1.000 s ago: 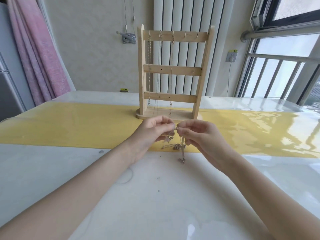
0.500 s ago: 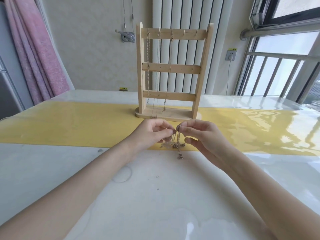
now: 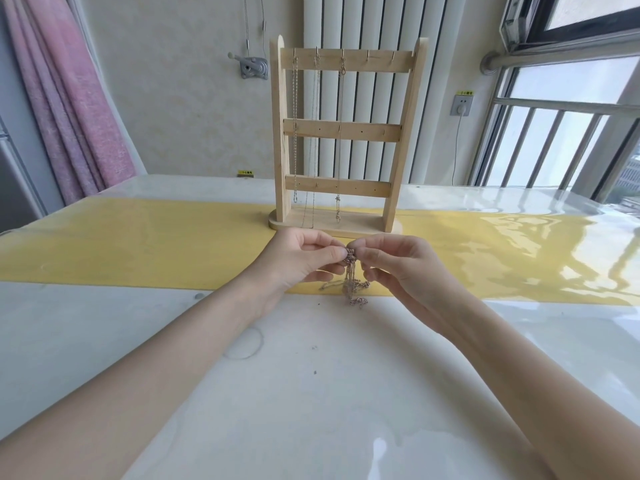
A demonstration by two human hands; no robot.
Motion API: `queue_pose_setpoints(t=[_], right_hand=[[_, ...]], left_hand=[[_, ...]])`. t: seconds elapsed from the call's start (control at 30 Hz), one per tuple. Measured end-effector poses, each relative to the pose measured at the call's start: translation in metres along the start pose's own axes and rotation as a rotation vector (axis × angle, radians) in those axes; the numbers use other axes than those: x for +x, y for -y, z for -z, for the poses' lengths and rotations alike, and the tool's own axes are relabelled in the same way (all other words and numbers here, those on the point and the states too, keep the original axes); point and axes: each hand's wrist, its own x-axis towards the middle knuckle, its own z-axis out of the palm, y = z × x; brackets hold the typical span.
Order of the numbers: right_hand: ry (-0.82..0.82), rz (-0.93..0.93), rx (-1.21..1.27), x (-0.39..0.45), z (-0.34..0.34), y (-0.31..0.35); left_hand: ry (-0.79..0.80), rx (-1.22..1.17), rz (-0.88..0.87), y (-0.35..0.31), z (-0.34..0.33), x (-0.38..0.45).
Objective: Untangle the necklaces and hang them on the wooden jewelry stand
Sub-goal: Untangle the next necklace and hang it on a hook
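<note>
- the left hand [image 3: 298, 258] is raised just above the surface [image 3: 311, 393], thumb and forefinger pinching the top of a tangled necklace bunch [image 3: 349, 275]; the other fingers curl underneath.
- the tangled necklace bunch hangs between the two hands, its knotted top held at the fingertips, its loose lower loops touching the surface at the near edge of the yellow runner [image 3: 138, 244].
- the right hand [image 3: 398, 268] faces the left, its thumb and forefinger pinching the same knot from the other side.
- behind the hands the wooden jewelry stand [image 3: 346, 133] is upright on the runner, with three hung chains [image 3: 313, 133] dangling from hooks on the left part of its top bar; the two right hooks are bare.
- a pink curtain [image 3: 69, 98] hangs at far left, a window [image 3: 571, 116] at far right.
</note>
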Motion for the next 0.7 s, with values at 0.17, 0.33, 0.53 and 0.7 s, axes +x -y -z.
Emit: queue_pose_setpoints(t=[0.17, 0.33, 0.53, 0.7], right_hand=[[0.001, 0.016, -0.08, -0.0009, 0.0007, 0.0011], [-0.01, 0.035, -0.15, -0.0009, -0.0014, -0.0006], [0.032, 0.007, -0.203, 0.0004, -0.0011, -0.0034], [0.133, -0.033, -0.084, -0.0009, 0.0014, -0.002]], left_hand=[[0.02, 0.003, -0.001, 0.0006, -0.0006, -0.0004], [0.039, -0.016, 0.011, -0.0001, -0.0016, -0.0003], [0.189, -0.011, 0.138, -0.0014, 0.0001, -0.0014], [0.192, -0.003, 0.131, -0.0037, -0.0001, -0.0027]])
